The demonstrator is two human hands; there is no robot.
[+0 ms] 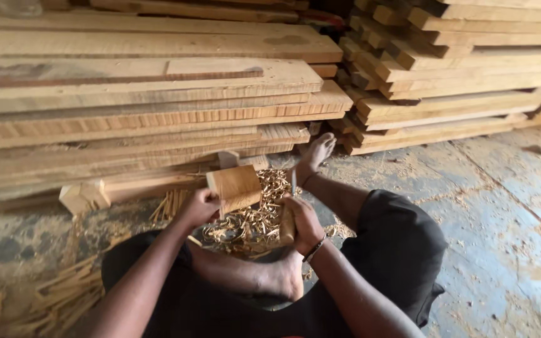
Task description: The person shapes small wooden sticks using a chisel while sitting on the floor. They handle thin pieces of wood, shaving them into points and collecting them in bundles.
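Note:
My left hand (198, 205) grips a rounded block of light wood (236, 188) and holds it tilted above a heap of curly wood shavings (255, 219). My right hand (305, 220) is closed around the wooden handle of a chisel (288, 224), whose thin metal blade (293, 181) points up beside the block. I sit on the floor with my legs bent, one bare foot (317, 152) stretched toward the lumber and the other (286, 280) tucked under me.
Stacks of sawn planks (145, 94) fill the back and a second stack (458, 69) stands at the right. Thin wooden sticks (64, 291) lie on the dusty concrete floor (502, 213) at my left. A small wooden offcut (82, 195) rests near the planks.

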